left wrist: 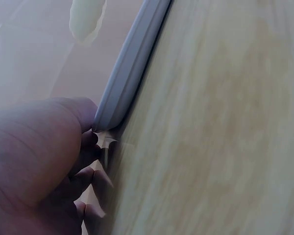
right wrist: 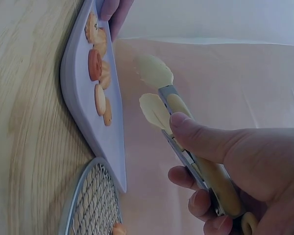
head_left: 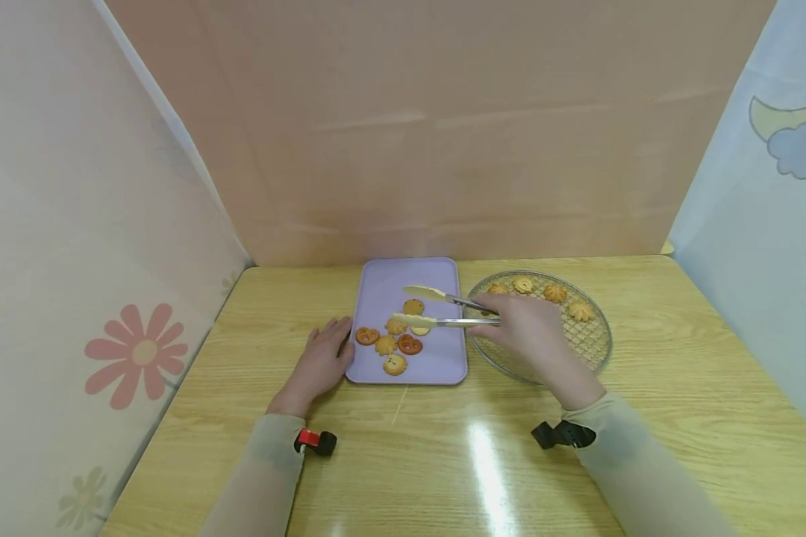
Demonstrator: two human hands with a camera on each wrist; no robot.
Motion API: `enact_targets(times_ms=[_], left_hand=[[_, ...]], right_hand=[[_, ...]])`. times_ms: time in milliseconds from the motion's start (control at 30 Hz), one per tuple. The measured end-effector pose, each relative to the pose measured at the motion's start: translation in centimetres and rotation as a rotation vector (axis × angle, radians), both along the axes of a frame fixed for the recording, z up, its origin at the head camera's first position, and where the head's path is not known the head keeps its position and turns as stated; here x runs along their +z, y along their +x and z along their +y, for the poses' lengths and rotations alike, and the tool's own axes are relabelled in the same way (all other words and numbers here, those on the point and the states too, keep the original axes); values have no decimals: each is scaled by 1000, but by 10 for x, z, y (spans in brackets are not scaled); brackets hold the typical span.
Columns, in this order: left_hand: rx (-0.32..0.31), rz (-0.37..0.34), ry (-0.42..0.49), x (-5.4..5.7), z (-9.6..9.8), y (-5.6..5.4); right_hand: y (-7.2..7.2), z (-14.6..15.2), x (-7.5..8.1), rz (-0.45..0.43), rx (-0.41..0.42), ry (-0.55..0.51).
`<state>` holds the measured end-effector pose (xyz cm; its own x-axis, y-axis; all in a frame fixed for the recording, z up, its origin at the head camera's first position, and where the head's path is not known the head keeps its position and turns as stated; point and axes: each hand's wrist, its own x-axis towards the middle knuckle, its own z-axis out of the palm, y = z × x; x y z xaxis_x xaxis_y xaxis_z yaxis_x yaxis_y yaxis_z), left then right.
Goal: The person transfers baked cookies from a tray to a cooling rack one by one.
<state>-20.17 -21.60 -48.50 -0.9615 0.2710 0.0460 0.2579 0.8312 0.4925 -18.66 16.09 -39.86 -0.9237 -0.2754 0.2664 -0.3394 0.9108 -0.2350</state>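
Observation:
My right hand (head_left: 527,328) grips a pair of metal tongs (head_left: 466,322) with cream tips. In the right wrist view the tong tips (right wrist: 154,71) are spread with nothing between them, above the tray. Below lies a lilac tray (head_left: 436,367) holding several cookies: a brown pretzel cookie (head_left: 410,344), a lighter pretzel cookie (head_left: 367,336), a flower-shaped cookie (head_left: 386,344), a round cookie (head_left: 395,364) and a round brown one (head_left: 413,306). At the tray's left edge rests my left hand (head_left: 319,362); its thumb (left wrist: 85,110) touches the rim in the left wrist view.
Right of the tray sits a round wire rack (head_left: 587,343), partly hidden under my right hand. Along its far side lie several cookies, among them a ridged cookie (head_left: 580,310) and a pale round cookie (head_left: 522,285). Fabric walls enclose the wooden table (head_left: 403,447) on three sides.

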Motion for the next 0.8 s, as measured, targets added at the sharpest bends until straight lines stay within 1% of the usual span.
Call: enact_targets(times_ms=[100, 233, 433, 633, 800], left_hand=[[1, 4, -4, -1, -1, -1], [3, 6, -1, -2, -1, -2], [1, 13, 9, -3, -2, -1], [-3, 20, 11, -4, -2, -1], [-4, 28, 19, -5, -1, -1]], right_hand=[[-2, -6, -1, 6, 23, -10], [-3, -16, -2, -23, 35, -15], [-3, -28, -3, -35, 50, 4], [-5, -37, -2, -75, 68, 36], [-7, -42, -3, -95, 82, 41]])
